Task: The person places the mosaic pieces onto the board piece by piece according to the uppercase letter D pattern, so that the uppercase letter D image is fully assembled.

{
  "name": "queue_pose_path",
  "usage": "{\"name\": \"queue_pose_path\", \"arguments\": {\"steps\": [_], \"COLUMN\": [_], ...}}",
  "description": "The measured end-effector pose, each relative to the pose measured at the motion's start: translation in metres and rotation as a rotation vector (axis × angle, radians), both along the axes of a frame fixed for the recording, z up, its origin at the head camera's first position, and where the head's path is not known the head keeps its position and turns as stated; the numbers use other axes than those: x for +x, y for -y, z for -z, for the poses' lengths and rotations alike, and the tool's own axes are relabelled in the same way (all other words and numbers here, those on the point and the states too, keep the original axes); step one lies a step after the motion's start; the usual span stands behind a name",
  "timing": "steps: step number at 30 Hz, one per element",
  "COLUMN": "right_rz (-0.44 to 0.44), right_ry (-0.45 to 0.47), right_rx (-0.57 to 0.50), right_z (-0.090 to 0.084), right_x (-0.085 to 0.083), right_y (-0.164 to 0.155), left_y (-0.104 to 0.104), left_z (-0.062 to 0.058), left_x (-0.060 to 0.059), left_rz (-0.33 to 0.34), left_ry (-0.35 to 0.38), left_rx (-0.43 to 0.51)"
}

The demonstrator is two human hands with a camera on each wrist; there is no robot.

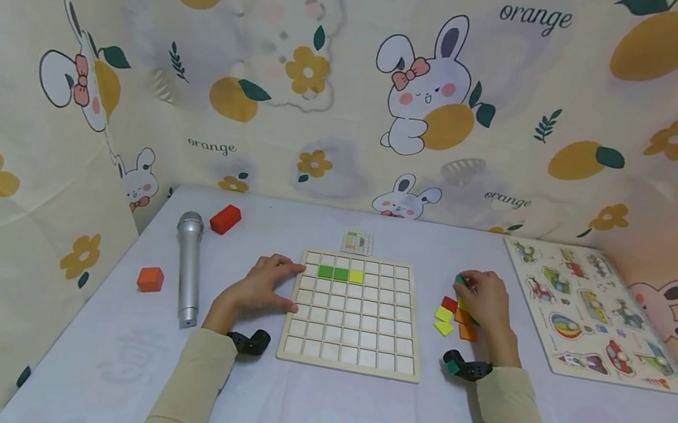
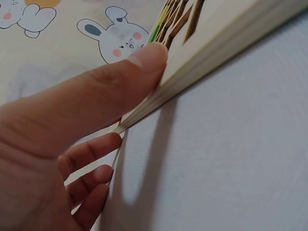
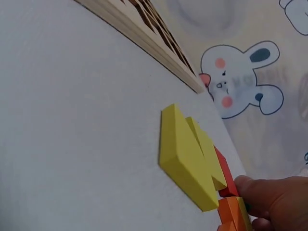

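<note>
A wooden grid board (image 1: 350, 337) lies in the middle of the table. Two green tiles (image 1: 332, 272) and one yellow tile (image 1: 356, 276) sit side by side in its upper rows. My left hand (image 1: 261, 284) rests along the board's left edge, its thumb (image 2: 130, 79) touching the rim and the fingers loosely spread. Right of the board, my right hand (image 1: 486, 301) pinches a green tile (image 1: 460, 279) over a small pile. The pile has yellow tiles (image 3: 185, 159), a red tile (image 1: 449, 304) and orange tiles (image 1: 466, 331), partly hidden under the hand.
A small patterned card (image 1: 358, 242) lies behind the board. To the left are a silver microphone (image 1: 188, 269), a red block (image 1: 225, 219) and an orange block (image 1: 151, 279). A picture puzzle board (image 1: 595, 319) lies at the right, beyond my right hand.
</note>
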State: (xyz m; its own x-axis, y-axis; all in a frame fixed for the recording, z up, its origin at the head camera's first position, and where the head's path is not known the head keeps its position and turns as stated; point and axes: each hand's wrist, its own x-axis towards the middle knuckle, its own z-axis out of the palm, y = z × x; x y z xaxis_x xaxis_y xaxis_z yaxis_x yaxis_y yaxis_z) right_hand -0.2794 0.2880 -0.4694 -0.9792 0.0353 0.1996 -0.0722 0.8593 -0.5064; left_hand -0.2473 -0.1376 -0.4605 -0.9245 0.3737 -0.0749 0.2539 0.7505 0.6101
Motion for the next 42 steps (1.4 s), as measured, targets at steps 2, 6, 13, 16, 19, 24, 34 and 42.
{"name": "queue_pose_path", "arguments": {"steps": [2, 6, 13, 16, 19, 24, 34, 42], "right_rz": [-0.004, -0.049, -0.194, -0.246, -0.299, -0.372, -0.455, -0.444], "right_ry": [0.005, 0.003, -0.05, -0.059, -0.052, -0.033, -0.065, -0.081], "right_rx": [-0.022, -0.081, -0.099, -0.11, -0.116, -0.112, -0.11, -0.12], "right_z": [-0.001, -0.004, -0.013, -0.014, -0.015, -0.014, -0.003, -0.001], "right_x": [0.0, 0.001, 0.006, 0.009, 0.015, 0.022, 0.026, 0.026], "right_y": [0.003, 0.013, 0.046, 0.061, 0.078, 0.103, 0.126, 0.13], "left_y": [0.0, 0.001, 0.001, 0.001, 0.001, 0.001, 0.001, 0.001], "left_z": [0.001, 0.002, 0.003, 0.003, 0.003, 0.002, 0.003, 0.003], "left_x": [-0.001, -0.001, -0.003, -0.003, -0.003, -0.002, -0.002, -0.002], "left_rz": [-0.002, 0.0, 0.005, 0.0, -0.001, -0.007, -0.01, -0.012], "left_ry": [0.0, -0.006, -0.014, -0.006, -0.004, 0.006, 0.003, 0.004], "left_rx": [-0.001, -0.005, -0.005, -0.01, -0.014, -0.006, 0.001, 0.008]}}
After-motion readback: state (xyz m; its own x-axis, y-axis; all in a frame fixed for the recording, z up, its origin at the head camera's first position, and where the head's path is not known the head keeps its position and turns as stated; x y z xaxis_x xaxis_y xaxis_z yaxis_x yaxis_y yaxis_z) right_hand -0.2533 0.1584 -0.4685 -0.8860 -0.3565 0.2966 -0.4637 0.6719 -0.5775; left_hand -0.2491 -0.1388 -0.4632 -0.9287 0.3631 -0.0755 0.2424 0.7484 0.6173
